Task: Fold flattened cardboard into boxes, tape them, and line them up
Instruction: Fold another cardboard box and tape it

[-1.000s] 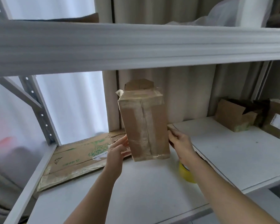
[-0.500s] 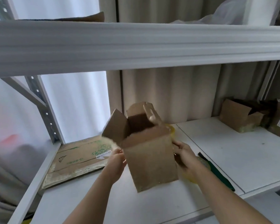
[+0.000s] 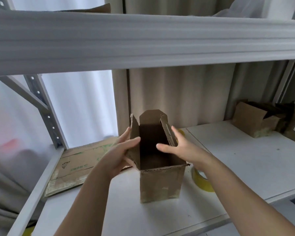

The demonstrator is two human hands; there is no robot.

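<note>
I am now standing the box [image 3: 160, 167] upright, open top up; both hands' fingers [image 3: 134, 140] are spread, ready for folding flaps.

Single head-worn view, facing forward and down, close over shelf [image 3: 245, 167]

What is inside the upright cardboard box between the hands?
The cardboard box stands open-topped on the shelf. Only dark inner walls and a bare cardboard floor show; the near inner wall is hidden from this angle.
</note>
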